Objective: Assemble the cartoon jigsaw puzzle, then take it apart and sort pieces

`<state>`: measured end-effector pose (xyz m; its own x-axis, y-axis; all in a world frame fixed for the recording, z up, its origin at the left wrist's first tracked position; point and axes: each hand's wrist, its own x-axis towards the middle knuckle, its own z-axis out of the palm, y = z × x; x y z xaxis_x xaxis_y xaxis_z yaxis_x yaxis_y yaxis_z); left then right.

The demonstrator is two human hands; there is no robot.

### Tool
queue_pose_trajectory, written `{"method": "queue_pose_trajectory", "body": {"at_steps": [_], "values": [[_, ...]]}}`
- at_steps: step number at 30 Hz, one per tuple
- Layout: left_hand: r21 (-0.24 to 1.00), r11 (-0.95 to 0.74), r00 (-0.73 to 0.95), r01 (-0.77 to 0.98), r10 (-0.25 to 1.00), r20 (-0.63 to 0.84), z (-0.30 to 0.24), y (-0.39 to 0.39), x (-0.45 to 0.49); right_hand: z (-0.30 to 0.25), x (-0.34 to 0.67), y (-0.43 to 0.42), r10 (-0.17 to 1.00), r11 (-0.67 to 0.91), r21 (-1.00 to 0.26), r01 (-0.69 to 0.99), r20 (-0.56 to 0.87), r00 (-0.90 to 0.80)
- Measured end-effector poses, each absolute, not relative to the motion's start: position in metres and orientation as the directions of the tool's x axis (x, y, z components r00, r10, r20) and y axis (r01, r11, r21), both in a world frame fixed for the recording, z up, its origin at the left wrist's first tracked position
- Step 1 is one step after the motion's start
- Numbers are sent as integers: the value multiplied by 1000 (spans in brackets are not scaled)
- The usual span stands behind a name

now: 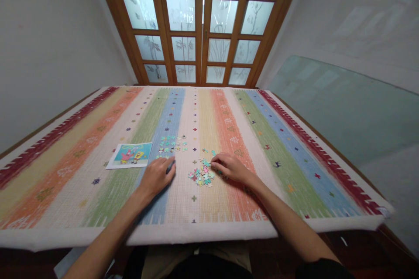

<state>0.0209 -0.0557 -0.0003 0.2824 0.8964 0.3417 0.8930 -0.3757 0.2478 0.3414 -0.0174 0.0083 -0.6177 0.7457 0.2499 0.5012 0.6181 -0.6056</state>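
My left hand (157, 176) rests on the striped cloth (98, 192) with its fingers curled together over something small and dark that I cannot make out. My right hand (229, 166) lies to the right, fingers bent, fingertips touching the edge of a loose pile of small jigsaw pieces (201, 176). A second group of teal pieces (172, 144) is spread flat just beyond my left hand. A cartoon reference picture (131, 155) lies to the left of that group.
The striped cloth covers a wide table whose front edge (196, 236) is close to my body. Wooden doors with frosted glass panes (203, 26) stand behind the table. A glass sheet (347, 104) leans against the right wall.
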Motion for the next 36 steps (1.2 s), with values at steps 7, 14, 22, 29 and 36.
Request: {"method": "queue_pose_trajectory", "body": {"at_steps": [7,14,22,29,36], "values": [[392,-466,386,793,883,269,7,-47,68,8,342,-15,755,617,-598,511,268,-599],[369,-511,489,776,858,160,11,-26,98,2,342,-13,740,652,-544,528,308,-597],[385,-526,495,758,849,185,7,-25,98,-3,342,-13,690,721,-449,527,400,-603],[476,-488,431,732,872,232,4,-31,90,-6,343,-15,663,745,-434,507,398,-634],[485,-481,407,731,877,257,4,-33,98,-1,343,-15,643,759,-433,486,385,-662]]}}
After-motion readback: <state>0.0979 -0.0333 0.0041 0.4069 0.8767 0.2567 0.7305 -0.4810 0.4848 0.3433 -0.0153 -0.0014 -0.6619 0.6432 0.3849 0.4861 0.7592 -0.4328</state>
